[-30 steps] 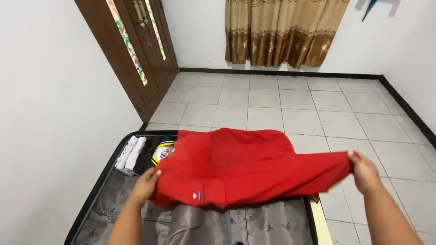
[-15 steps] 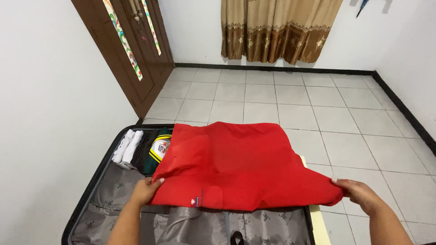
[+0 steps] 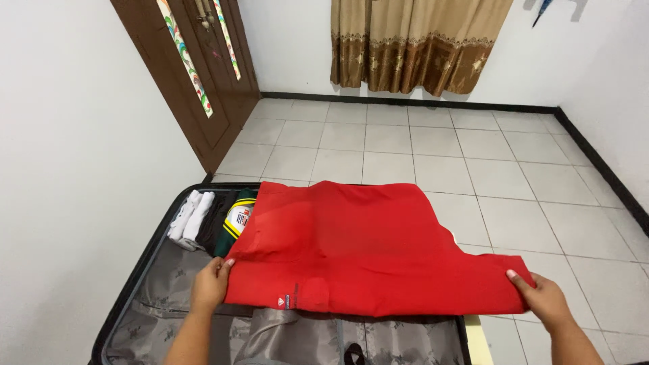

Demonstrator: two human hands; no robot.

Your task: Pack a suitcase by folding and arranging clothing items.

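White floor tiles (image 3: pixel 405 149) surround an open suitcase (image 3: pixel 145 270). Over it, the red garment (image 3: pixel 358 250) lies spread; left hand (image 3: pixel 209 284) and right hand (image 3: pixel 547 301) pinch its near corners. Even tension keeps the fold flat.

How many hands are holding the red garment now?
2. The left hand grips the red garment at its near left edge, over the open suitcase. The right hand grips its right end, beyond the suitcase's right edge.
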